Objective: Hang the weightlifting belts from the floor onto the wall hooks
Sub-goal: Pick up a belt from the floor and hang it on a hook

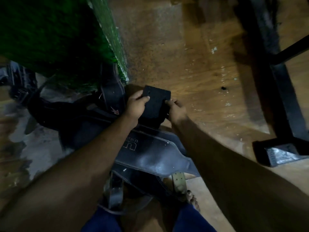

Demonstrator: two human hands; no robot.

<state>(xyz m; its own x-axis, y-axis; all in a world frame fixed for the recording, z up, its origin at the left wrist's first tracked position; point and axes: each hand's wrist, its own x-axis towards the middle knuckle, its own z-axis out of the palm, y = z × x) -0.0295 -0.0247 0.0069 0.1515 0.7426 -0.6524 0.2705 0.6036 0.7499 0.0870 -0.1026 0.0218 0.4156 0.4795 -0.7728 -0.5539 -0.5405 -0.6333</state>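
A green turf mat lies at the left, with a heap of dark belts on the floor beside it. The left hand grips one edge of a black belt end, thumb on top; the right hand pinches its other edge. A black metal frame stands to the right.

Belts lie piled on the floor, seemingly against the turf's edge.
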